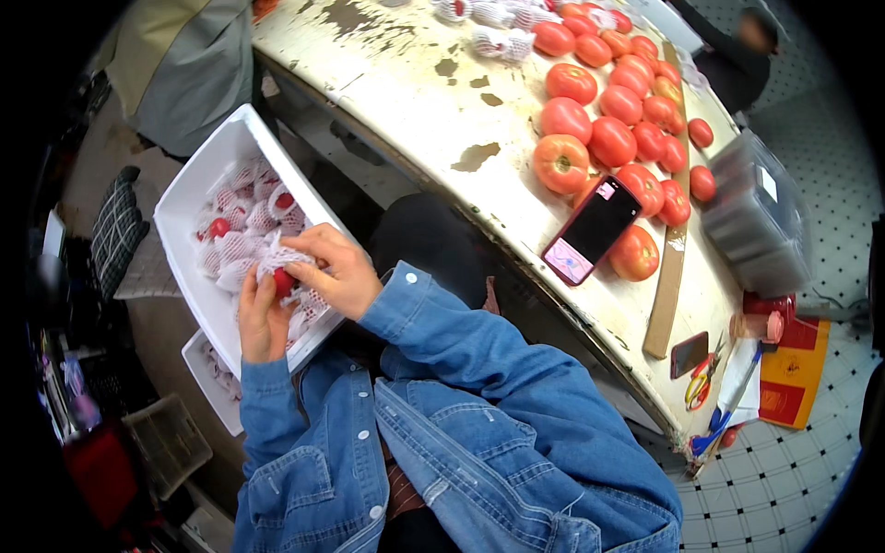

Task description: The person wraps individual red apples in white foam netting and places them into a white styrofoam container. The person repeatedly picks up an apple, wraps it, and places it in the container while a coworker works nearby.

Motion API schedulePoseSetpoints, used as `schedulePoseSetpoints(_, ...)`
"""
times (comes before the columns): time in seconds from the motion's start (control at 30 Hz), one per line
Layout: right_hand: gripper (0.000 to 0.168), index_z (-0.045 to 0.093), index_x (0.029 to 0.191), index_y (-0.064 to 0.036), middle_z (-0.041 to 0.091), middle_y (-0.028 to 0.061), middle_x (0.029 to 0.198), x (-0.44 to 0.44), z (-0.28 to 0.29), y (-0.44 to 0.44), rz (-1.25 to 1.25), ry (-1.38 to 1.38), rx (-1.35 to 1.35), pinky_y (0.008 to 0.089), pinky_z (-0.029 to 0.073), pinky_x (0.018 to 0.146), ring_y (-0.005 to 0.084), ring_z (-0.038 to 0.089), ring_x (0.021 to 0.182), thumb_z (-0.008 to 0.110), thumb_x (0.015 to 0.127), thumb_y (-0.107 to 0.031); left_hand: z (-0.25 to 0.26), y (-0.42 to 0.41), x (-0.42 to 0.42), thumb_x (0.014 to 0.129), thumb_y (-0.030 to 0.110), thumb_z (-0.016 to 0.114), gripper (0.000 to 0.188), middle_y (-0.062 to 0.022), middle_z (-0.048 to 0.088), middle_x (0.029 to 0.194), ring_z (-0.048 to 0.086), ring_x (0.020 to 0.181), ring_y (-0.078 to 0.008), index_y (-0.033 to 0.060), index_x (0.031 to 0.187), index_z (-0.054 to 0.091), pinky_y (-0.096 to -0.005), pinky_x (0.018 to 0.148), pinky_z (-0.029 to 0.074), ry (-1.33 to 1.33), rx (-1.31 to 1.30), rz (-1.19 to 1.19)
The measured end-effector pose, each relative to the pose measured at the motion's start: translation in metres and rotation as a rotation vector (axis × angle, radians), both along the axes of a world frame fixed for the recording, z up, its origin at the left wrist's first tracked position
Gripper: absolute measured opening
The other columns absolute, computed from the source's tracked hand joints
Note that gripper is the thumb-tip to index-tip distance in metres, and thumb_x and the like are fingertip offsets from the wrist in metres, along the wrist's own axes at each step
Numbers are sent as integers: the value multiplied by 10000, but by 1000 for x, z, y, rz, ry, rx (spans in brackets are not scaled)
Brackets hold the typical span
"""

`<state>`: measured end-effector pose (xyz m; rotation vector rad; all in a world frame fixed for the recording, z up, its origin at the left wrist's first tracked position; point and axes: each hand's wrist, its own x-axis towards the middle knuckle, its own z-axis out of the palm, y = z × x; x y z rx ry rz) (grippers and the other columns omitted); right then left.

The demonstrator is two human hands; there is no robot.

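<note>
My left hand [265, 314] holds a small red tomato [283, 282] from below. Over its top lies a white foam net sleeve [278, 254], pinched by the fingers of my right hand [335, 269]. Both hands are above a white foam box [181, 181], which holds many net-wrapped tomatoes [235, 252]; red skin shows through some of the nets. Unwrapped tomatoes [612, 142] lie in a group on the worn white table [415, 104], and more wrapped ones [503, 43] are at its far side.
A smartphone [592, 230] leans on the tomatoes. A cardboard strip [667, 290], a second phone [689, 355], scissors [700, 382] and a clear plastic bin [757, 214] are to the right. Another foam box [200, 352] is below left. A person [733, 62] is beyond the table.
</note>
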<state>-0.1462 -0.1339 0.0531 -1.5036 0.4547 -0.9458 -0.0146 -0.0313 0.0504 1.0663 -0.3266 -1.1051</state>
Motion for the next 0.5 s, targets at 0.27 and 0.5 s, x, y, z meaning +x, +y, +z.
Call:
schedulePoseSetpoints(0.27, 138, 581, 840, 12, 530, 151, 790, 3, -2, 0, -248, 86, -91, 327, 441, 637, 272, 548, 701, 592, 838, -126, 3, -2, -25, 815, 11, 629, 543, -135, 519, 1174, 540, 1044, -190, -46, 1299, 390, -289, 882, 462, -396, 35, -8)
schedulePoseSetpoints(0.5, 178, 565, 803, 24, 502, 139, 743, 1, -4, -11, -229, 119, -129, 339, 414, 598, 277, 526, 653, 537, 891, -128, 25, 6, -7, 920, 283, 484, 510, -139, 511, 1221, 531, 1094, -240, -12, 1317, 359, -390, 845, 486, 247, -223, -86)
